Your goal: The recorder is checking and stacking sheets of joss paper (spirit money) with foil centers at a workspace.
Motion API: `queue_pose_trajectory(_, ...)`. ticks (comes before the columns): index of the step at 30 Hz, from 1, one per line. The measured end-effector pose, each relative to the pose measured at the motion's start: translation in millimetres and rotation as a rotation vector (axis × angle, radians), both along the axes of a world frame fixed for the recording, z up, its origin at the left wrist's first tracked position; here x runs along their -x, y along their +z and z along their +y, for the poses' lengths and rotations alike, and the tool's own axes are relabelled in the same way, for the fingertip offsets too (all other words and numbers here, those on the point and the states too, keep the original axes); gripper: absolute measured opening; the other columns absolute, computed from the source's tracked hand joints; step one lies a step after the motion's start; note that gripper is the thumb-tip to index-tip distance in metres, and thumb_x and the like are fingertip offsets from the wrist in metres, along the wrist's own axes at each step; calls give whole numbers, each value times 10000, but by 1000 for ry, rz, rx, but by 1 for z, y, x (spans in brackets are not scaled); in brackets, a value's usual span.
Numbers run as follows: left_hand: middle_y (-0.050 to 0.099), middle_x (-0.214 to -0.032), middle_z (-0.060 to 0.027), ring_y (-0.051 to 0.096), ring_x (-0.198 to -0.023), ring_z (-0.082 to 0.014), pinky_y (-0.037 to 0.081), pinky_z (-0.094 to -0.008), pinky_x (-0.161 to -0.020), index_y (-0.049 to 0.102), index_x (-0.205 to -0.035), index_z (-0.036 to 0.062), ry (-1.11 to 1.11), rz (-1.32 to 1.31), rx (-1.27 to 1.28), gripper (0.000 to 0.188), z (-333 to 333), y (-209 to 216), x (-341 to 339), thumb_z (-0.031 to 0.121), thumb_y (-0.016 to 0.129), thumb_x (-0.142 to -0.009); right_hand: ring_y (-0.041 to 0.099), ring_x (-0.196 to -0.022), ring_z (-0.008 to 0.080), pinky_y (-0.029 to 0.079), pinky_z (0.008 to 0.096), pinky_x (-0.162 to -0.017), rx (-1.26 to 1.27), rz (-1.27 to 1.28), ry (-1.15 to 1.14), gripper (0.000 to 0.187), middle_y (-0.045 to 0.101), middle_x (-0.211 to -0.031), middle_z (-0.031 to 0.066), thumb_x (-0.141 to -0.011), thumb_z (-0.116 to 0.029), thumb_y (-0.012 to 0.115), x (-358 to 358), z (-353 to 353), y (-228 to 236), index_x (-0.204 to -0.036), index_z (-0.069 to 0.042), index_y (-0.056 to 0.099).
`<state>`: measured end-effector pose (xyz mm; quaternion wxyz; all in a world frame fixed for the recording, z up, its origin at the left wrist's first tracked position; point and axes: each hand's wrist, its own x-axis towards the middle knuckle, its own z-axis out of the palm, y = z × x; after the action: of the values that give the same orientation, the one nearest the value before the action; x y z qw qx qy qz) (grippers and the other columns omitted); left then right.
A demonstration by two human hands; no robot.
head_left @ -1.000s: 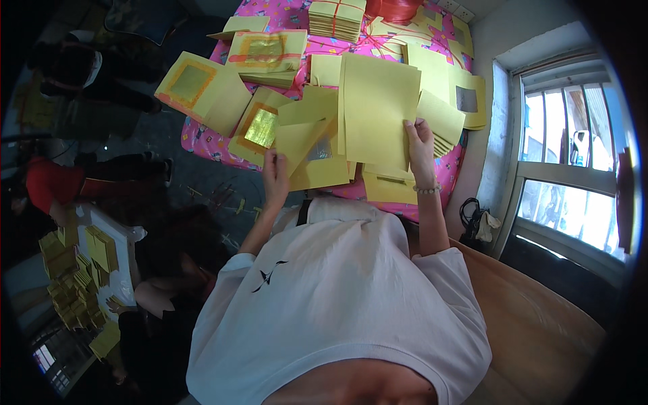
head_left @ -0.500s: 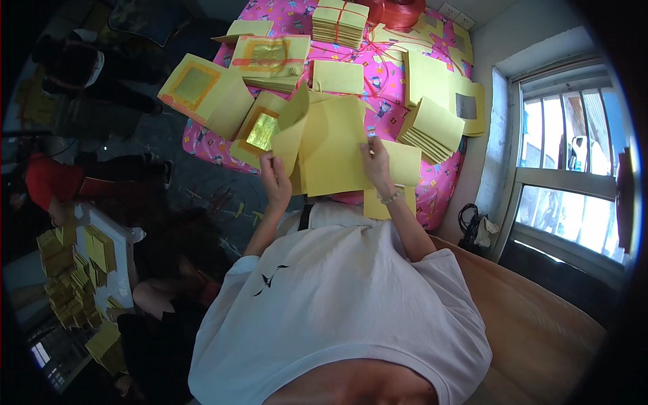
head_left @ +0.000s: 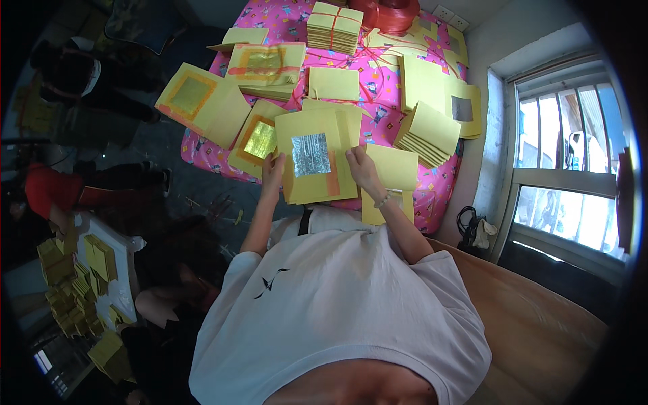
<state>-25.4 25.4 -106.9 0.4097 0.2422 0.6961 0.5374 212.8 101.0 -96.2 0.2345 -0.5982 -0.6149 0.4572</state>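
Note:
A small stack of yellow joss paper (head_left: 307,124) lies before me at the near side of the cloth-covered table, a silver foil square on its top sheet. My left hand (head_left: 272,177) is closed at its left edge. At the right edge, my right hand (head_left: 365,170) is closed on the sheets, thumb uppermost. Sheets with gold foil (head_left: 261,140) lie just left of my left hand. To the right of my right hand is a plain yellow sheet (head_left: 395,169). Farther right rests a folded yellow bundle (head_left: 429,134).
Pink patterned cloth (head_left: 381,125) covers the table. At its back stand a bundle tied with red cord (head_left: 334,27) and a roll of red strapping (head_left: 393,13). A barred window (head_left: 567,155) is on the right. At lower left, a person in red (head_left: 44,182) is by a white table (head_left: 121,250).
The lifted, curling yellow sheet has come down flat, and a silver foil square now shows on top. Both hands have shifted slightly, the right one lower and to the left.

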Motion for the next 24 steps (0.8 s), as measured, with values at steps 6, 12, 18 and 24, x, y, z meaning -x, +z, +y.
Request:
queue_pose_trajectory(6,599,-1053,-31,557,-942,-117,437,-278,-834,543,-1181,18,-120,-354,-42,302,6,-3,-4,141,593,-910,618,-760,381,473,449,-667,-73,-151,199,273,595,-850,255,-930,-227,557,6,-1,22,-976,38,512)
queue_pose_trajectory(12,600,-1052,-22,556,-937,-94,436,-258,-840,530,-1146,30,-122,-260,-207,247,-3,36,-16,22,551,-900,629,-917,241,516,361,-769,-145,69,40,364,608,-1061,155,-930,-233,600,5,3,19,-1162,30,504)
queue_pose_trajectory(18,579,-1195,-51,544,-1080,-123,417,-274,-937,474,-1285,20,-237,-287,-414,362,9,86,-11,17,540,-928,547,-1093,139,452,291,-918,-30,738,117,355,567,-1214,78,-969,-106,530,6,15,75,-1292,9,441)
queue_pose_trajectory(24,562,-1141,-48,529,-1047,-113,408,-268,-926,473,-1205,21,-316,-147,-577,290,31,96,-15,16,528,-920,512,-1138,123,413,280,-966,-196,820,72,409,544,-1252,66,-962,-56,519,7,19,97,-1355,-18,413)
